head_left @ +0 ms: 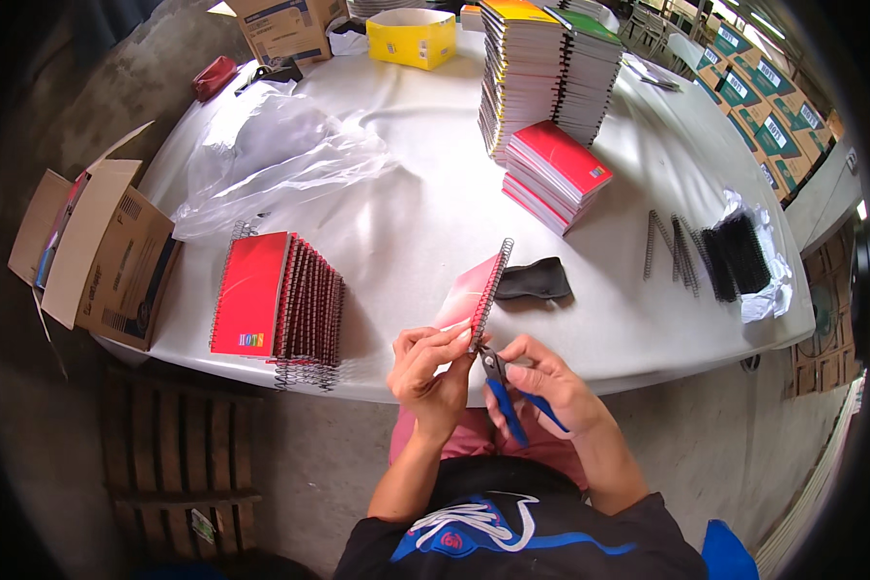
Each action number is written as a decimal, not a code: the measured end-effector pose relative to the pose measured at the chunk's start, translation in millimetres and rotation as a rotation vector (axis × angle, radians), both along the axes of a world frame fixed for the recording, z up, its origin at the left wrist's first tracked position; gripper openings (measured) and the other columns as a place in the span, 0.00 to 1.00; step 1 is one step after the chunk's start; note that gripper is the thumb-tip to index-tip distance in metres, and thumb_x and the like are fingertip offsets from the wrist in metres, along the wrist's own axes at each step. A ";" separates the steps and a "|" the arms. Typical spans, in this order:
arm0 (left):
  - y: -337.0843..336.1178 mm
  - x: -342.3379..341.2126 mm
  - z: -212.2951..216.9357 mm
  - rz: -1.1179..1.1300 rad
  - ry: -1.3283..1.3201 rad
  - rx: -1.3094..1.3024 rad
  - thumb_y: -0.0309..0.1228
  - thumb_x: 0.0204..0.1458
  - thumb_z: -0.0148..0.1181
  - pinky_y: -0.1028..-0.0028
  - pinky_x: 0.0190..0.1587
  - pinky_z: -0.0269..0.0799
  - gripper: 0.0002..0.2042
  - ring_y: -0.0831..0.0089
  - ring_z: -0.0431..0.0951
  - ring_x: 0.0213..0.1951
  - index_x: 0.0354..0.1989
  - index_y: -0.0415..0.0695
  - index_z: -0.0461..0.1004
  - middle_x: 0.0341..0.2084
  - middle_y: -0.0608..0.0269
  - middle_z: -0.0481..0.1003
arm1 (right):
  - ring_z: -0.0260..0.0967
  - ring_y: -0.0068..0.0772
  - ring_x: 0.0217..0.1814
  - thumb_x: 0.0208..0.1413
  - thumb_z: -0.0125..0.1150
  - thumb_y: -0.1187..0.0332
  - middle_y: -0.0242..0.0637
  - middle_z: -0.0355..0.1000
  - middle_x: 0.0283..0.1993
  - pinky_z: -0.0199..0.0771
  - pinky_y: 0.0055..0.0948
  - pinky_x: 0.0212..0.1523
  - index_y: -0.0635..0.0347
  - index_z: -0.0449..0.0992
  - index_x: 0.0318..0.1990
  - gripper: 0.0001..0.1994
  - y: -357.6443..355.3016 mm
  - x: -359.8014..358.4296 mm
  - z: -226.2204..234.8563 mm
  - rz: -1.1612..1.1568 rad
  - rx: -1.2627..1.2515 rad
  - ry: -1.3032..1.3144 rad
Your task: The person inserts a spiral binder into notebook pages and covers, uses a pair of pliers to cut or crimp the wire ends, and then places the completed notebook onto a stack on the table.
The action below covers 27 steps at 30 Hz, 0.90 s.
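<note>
A red spiral notebook (467, 296) is tilted upright at the table's front edge, and my left hand (433, 371) grips its lower end. Its dark wire coil runs along the right side. In my right hand (549, 379) are blue-handled pliers (508, 389), whose jaws meet the coil's bottom end. Whether the jaws are closed on the wire is too small to tell. Just beyond the notebook lies a dark cloth-like strip (536, 279). To the left stands a stack of red spiral notebooks (278, 298) with coil ends sticking out below.
Loose coils (675, 253) and a bundle of black coils (737, 259) lie at right. Red unbound books (555, 172) sit before tall notebook stacks (541, 77). Clear plastic (280, 155), a yellow box (411, 39) and an open carton (116, 256) stand around the white table (425, 208).
</note>
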<state>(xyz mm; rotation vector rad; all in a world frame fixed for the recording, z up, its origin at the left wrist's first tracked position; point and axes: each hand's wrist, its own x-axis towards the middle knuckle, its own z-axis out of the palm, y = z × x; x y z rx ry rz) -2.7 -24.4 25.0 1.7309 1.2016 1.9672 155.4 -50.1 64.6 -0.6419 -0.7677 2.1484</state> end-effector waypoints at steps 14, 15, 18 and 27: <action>2.2 -22.2 9.9 -0.277 -0.870 -0.294 0.22 0.55 0.54 0.73 0.51 0.70 0.12 0.72 0.74 0.46 0.48 0.37 0.68 0.44 0.51 0.73 | 0.61 0.45 0.54 0.52 0.59 0.55 0.40 0.64 0.52 0.57 0.41 0.55 0.52 0.71 0.53 0.22 28.4 66.4 -49.9 -0.493 0.853 -1.810; 0.3 -22.3 13.0 -0.288 -0.906 -0.280 0.23 0.56 0.54 0.73 0.51 0.70 0.12 0.72 0.74 0.47 0.48 0.37 0.68 0.45 0.51 0.73 | 0.61 0.45 0.54 0.52 0.59 0.54 0.41 0.64 0.53 0.57 0.41 0.55 0.52 0.70 0.53 0.22 35.3 60.9 -47.2 -0.546 0.903 -1.701; -8.8 -24.7 23.4 -0.331 -0.973 -0.279 0.22 0.57 0.50 0.71 0.53 0.69 0.12 0.71 0.71 0.51 0.50 0.36 0.66 0.49 0.50 0.70 | 0.65 0.34 0.51 0.53 0.61 0.59 0.42 0.66 0.53 0.64 0.35 0.49 0.58 0.69 0.54 0.22 47.4 -7.6 -20.2 -0.579 0.781 -0.760; -45.7 -101.8 71.7 0.397 -0.266 0.286 0.27 0.57 0.50 0.71 0.53 0.61 0.17 0.70 0.67 0.51 0.54 0.36 0.64 0.55 0.49 0.65 | 0.69 0.17 0.31 0.53 0.62 0.74 0.36 0.74 0.37 0.70 0.17 0.25 0.63 0.73 0.45 0.12 110.6 -105.0 57.4 -0.397 0.417 0.013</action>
